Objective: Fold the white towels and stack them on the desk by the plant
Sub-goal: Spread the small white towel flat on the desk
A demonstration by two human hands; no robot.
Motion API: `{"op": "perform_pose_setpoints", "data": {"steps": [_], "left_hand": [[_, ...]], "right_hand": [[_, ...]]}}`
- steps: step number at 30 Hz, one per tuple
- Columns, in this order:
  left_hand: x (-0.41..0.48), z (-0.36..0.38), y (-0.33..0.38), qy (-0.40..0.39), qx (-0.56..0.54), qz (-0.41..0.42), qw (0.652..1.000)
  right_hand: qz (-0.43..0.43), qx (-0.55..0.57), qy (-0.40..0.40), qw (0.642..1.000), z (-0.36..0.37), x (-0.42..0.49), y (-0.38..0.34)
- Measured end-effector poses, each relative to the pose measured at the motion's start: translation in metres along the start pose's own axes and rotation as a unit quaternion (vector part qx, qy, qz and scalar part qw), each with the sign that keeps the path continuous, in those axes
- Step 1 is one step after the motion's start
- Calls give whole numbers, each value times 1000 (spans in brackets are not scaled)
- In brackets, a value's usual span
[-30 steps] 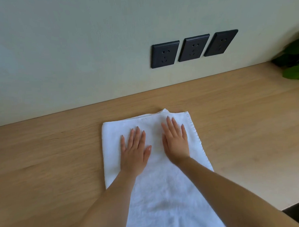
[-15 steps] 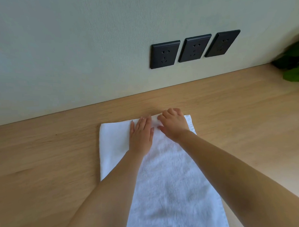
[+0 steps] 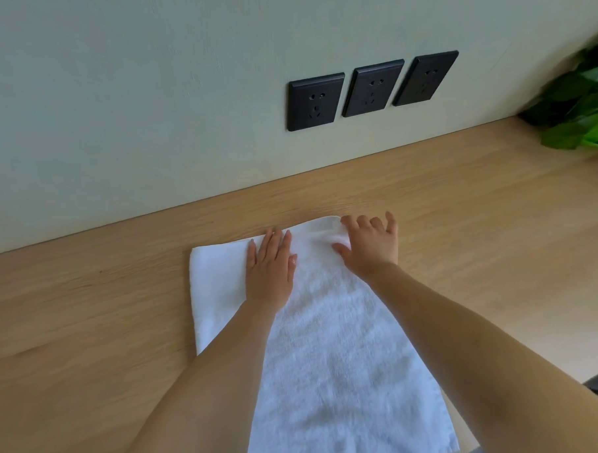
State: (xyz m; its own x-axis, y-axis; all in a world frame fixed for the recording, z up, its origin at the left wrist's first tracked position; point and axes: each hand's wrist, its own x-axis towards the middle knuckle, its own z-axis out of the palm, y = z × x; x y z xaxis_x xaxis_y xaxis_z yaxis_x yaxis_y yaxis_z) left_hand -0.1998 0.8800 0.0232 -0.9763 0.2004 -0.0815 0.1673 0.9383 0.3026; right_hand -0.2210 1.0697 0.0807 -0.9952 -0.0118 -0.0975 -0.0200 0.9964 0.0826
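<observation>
Head view: left hand (image 3: 270, 272) flat, fingers (image 3: 274, 242) straight, pins towel (image 3: 330, 344) to desk (image 3: 89, 321); right hand (image 3: 370, 243) pinches far corner, prob for fold.

One towel (image 3: 330, 344), two hands (image 3: 270, 268) (image 3: 370, 247), three sockets (image 3: 316, 102) (image 3: 373, 87) (image 3: 425, 78) — one plant (image 3: 580, 111)

Your towel (image 3: 330, 344) reads plain white (uniform across the whole cloth). Your desk (image 3: 88, 304) is light oak-tone with straight wood grain. You see a pale grey-green wall (image 3: 113, 97), three matte black socket plates (image 3: 373, 87), and the plant (image 3: 580, 111) in dark-to-bright green.
</observation>
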Motion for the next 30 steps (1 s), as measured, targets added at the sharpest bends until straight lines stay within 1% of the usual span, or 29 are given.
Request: {"op": "perform_pose_setpoints", "data": {"steps": [2, 4, 6, 7, 9, 11, 12, 14, 15, 17, 18, 19, 20, 22, 23, 25, 27, 28, 30], "left_hand": [[2, -3, 3, 23, -45, -13, 999], [5, -12, 9, 86, -150, -37, 984], [8, -28, 17, 145, -251, -50, 956], [12, -35, 19, 157, -286, -54, 944], [21, -49, 25, 154, -347, -65, 923], [30, -58, 29, 134, -400, -83, 903], [33, -58, 29, 118, -413, -84, 899], [34, -52, 25, 85, -400, -69, 910], [32, -46, 22, 68, -381, -60, 920], [27, -32, 17, 50, -337, -45, 939], [25, -25, 16, 51, -309, -30, 949], [22, -17, 15, 51, -273, -11, 961], [20, -10, 16, 46, -230, 8, 972], [14, 0, 17, 25, -149, 33, 988], [12, 3, 17, 22, -120, 43, 992], [11, 4, 15, 27, -91, 55, 994], [12, 5, 14, 34, -77, 62, 994], [13, 5, 14, 32, -73, 64, 995], [12, 5, 15, 31, -77, 62, 995]], "right_hand": [[3, 17, 10, 1000, -9, -3, 3], [-34, 63, 0, 997, -21, -5, -1], [-106, 93, -58, 988, -38, -13, -12], [-145, 101, -88, 980, -44, -16, -22], [-183, 147, -131, 963, -48, -29, -41], [-173, 225, -178, 942, -46, -42, -57], [-168, 247, -205, 932, -42, -48, -63], [-166, 254, -228, 925, -29, -56, -68], [-150, 255, -210, 932, -22, -57, -67], [-100, 269, -120, 950, -9, -55, -59], [-92, 274, -67, 955, -2, -51, -52], [-96, 261, -32, 960, 5, -47, -43], [-101, 231, -23, 967, 10, -44, -34], [-90, 159, -75, 980, 18, -39, -18], [-69, 133, -106, 983, 22, -38, -10], [-8, 99, -141, 985, 29, -36, 2], [44, 102, -152, 982, 32, -34, 7], [54, 106, -150, 982, 33, -33, 6], [35, 127, -107, 985, 35, -34, 1]]}}
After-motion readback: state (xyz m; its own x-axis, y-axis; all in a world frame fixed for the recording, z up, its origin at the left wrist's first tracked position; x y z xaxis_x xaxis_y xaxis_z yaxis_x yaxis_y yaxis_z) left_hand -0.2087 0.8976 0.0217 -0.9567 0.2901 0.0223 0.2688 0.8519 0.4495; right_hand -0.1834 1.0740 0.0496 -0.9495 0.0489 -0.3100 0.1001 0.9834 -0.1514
